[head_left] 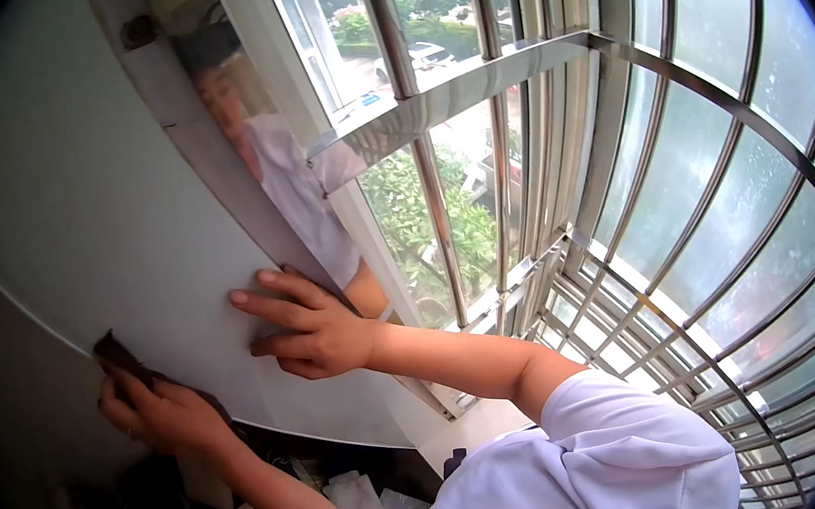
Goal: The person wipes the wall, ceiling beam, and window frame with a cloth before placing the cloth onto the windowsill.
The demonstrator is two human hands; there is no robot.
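Note:
A large pale panel (122, 217) fills the left of the head view. My left hand (159, 413) is at the panel's lower edge, its fingers wrapped round a dark brown cloth (134, 364) that lies against the edge and trails down behind the wrist. My right hand (321, 330) rests on the panel near its right edge, fingers spread, holding nothing. Beside it runs a grey strip (216, 166), next to a reflective pane (304, 186) that shows a person in a white top.
Metal window bars (439, 221) stand to the right, and more bars curve before frosted glass (704, 211). Outside are a tree (423, 212) and a white car (420, 56). Below the panel lie pale bags or cloths (355, 502) in shadow.

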